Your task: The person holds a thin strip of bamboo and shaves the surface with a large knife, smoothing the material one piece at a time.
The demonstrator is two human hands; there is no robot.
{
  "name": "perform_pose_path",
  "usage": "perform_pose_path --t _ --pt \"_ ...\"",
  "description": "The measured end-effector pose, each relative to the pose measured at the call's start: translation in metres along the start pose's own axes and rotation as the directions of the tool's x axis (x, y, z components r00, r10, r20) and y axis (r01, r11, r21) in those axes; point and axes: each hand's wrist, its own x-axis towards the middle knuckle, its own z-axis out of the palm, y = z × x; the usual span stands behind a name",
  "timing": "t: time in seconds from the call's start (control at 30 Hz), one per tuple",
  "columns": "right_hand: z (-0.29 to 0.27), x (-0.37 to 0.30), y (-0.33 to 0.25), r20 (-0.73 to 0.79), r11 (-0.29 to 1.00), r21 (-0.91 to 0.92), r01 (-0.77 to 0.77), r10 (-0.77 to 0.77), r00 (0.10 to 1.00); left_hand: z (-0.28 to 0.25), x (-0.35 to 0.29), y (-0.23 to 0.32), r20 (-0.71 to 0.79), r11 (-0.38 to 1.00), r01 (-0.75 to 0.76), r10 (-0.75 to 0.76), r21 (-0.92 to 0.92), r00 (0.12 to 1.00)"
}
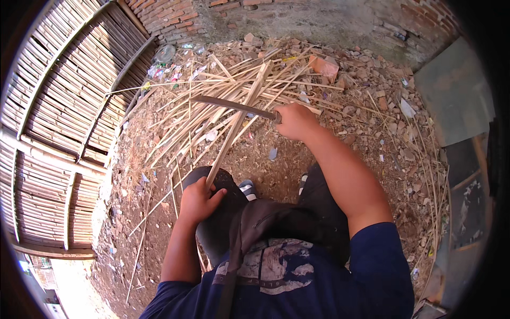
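My left hand (200, 202) is closed round the near end of a long split bamboo piece (229, 135), beside my left knee. The piece slants up and away, its far end over a heap of pale bamboo strips (186, 118). In my right hand (297, 122) is a machete (227, 104), gripped at its handle, which the fingers mostly hide. Its dark blade points left and crosses over the bamboo piece partway along. Whether blade and bamboo touch, I cannot tell.
Ahead stands a brick wall (297, 26), with broken bricks and litter at its foot. A bamboo slat panel (64, 101) rises on the left. Grey sheets (457, 90) lean at the right, near long thin strips (433, 196) on the dirt. My sandalled feet are below me.
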Motion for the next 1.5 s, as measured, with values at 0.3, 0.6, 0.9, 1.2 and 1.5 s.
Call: perform_pose_path --t 0.3,0.6,0.9,1.2,1.5 --pt "-0.014 0.025 0.063 -0.164 0.935 0.180 -0.305 0.334 0.928 0.001 -0.002 -0.008 -0.030 0.996 -0.080 0.081 0.039 0.996" --pt "-0.035 -0.001 0.020 -0.068 0.970 0.133 -0.201 0.212 0.975 0.007 -0.003 -0.005 -0.069 0.999 -0.026 0.024 -0.041 0.997" --pt "-0.026 0.016 0.046 0.031 0.884 0.325 -0.337 0.346 0.938 0.004 -0.002 -0.005 -0.067 1.000 -0.015 0.013 -0.027 0.998" --pt "-0.012 -0.012 -0.034 0.281 0.940 -0.184 0.288 -0.231 0.932 0.001 -0.001 -0.010 -0.019 0.997 -0.066 0.065 -0.045 0.998" --pt "-0.007 0.008 0.028 0.022 0.988 0.137 -0.076 0.073 0.997 0.005 0.002 -0.014 -0.039 0.996 -0.092 0.092 0.006 0.995"
